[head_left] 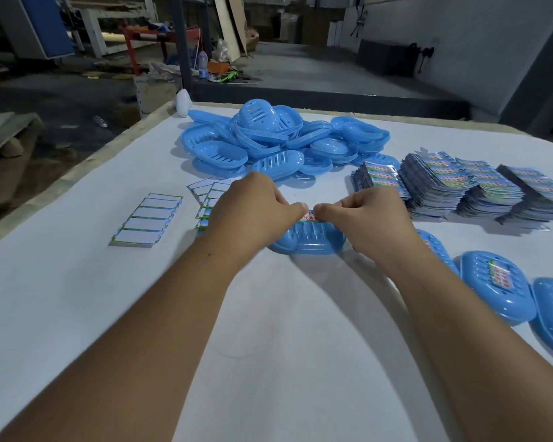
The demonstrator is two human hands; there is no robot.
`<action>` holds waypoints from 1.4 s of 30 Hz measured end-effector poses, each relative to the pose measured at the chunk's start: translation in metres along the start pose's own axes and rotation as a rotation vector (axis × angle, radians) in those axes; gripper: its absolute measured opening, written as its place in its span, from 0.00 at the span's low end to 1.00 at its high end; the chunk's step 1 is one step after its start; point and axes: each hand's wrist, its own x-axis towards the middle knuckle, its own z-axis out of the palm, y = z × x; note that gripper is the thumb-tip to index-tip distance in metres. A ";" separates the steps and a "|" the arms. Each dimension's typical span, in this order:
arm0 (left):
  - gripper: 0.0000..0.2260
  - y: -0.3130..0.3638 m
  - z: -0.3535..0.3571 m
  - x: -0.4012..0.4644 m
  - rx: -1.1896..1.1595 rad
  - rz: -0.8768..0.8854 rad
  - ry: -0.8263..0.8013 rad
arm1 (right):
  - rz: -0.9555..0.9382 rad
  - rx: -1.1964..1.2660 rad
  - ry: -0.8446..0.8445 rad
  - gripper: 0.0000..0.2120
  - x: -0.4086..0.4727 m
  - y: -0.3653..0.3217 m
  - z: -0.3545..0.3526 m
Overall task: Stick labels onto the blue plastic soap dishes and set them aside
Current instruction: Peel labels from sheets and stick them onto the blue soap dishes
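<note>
A blue soap dish [307, 241] lies upside down on the white table, just in front of both hands. My left hand [253, 205] and my right hand [367, 212] pinch a small printed label [310, 215] between thumbs and forefingers, right over the dish's far edge. Most of the label is hidden by my fingers. A heap of unlabelled blue dishes [278, 138] sits behind my hands. Labelled dishes [495, 287] lie at the right.
Stacks of colourful label sheets [460, 183] stand at the right rear. Peeled white backing sheets [147, 220] lie at the left, with more [206, 193] partly under my left hand. The table's far-left edge [87, 157] drops to a cluttered workshop floor.
</note>
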 end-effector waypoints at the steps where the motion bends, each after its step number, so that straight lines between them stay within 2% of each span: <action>1: 0.16 0.000 0.001 0.000 0.025 0.003 0.009 | 0.006 -0.019 -0.011 0.17 0.000 0.000 0.000; 7: 0.15 -0.002 0.003 0.002 0.039 0.007 0.007 | 0.021 -0.030 -0.033 0.16 0.002 0.002 0.001; 10: 0.16 -0.003 0.004 0.001 0.041 0.005 0.022 | 0.047 0.040 -0.036 0.19 0.002 0.002 0.002; 16: 0.15 -0.004 0.002 0.002 0.045 -0.011 -0.056 | 0.067 0.080 -0.044 0.23 0.002 0.000 0.002; 24: 0.13 -0.002 0.002 0.000 0.011 -0.072 -0.083 | 0.048 -0.066 -0.053 0.20 0.000 -0.001 0.000; 31: 0.14 -0.001 0.004 0.000 0.069 -0.056 -0.075 | 0.018 -0.150 -0.036 0.15 0.001 -0.001 0.003; 42: 0.15 0.000 0.008 -0.002 0.171 0.007 -0.028 | -0.080 -0.381 0.045 0.16 -0.002 -0.001 0.007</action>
